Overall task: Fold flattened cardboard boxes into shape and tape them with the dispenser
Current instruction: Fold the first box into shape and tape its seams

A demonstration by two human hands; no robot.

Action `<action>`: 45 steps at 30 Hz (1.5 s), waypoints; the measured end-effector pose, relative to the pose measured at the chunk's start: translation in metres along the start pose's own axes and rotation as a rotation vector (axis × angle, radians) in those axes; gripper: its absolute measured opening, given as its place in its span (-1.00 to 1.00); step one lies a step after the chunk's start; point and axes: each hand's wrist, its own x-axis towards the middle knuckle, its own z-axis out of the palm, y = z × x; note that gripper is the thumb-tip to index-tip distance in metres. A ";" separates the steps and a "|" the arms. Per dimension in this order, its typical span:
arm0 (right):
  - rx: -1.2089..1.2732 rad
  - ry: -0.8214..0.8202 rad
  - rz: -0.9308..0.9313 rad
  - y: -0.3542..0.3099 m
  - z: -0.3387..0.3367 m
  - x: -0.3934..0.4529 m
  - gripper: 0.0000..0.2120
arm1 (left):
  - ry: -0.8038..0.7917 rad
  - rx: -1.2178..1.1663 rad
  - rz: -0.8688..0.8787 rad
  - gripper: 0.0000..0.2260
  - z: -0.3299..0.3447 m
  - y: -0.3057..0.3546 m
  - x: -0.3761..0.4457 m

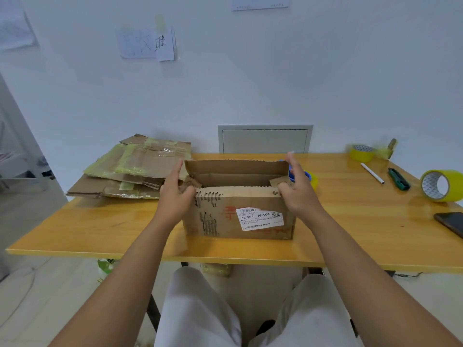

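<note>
1. A cardboard box (238,211) stands upright at the centre of the frame, on the wooden counter (112,229). Its top is open, and the rear flap stands up.
2. The near wall of the box is torn, with bare corrugation showing along the top edge and at the left. A white shipping label (260,219) is stuck on the right half of that wall.
3. The left hand (175,194) is at the box's left top corner. Its grip is partly closed, thumb pressed on the near edge, fingers reaching up beside the left flap.
4. The right hand (298,189) is at the right top corner. Thumb on the near edge, fingers raised by the right flap; the grip is not clenched.
5. A stack of flattened boxes (135,169) with yellowish tape remnants lies at centre left, behind the left hand.
6. A blue-and-yellow object sits behind the right hand, mostly hidden; cannot tell what it is.
7. At the right of the frame: two yellow tape rolls (438,185), a white pen (372,173), a green utility knife (398,179) and a dark phone (451,222) at the edge.
</note>
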 end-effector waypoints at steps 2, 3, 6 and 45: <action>-0.047 0.022 -0.046 0.002 0.001 0.000 -0.41 | -0.052 0.112 -0.011 -0.38 -0.003 0.005 0.005; -0.052 0.035 -0.061 0.006 0.002 -0.002 -0.48 | -0.073 0.145 -0.021 -0.40 -0.004 0.007 0.006; -0.086 0.056 -0.109 0.016 0.005 -0.011 -0.71 | -0.104 0.185 0.015 -0.60 -0.007 0.003 0.006; -0.769 -0.354 0.190 0.067 -0.014 0.114 -0.82 | -0.242 0.985 0.352 -0.19 0.037 0.020 0.022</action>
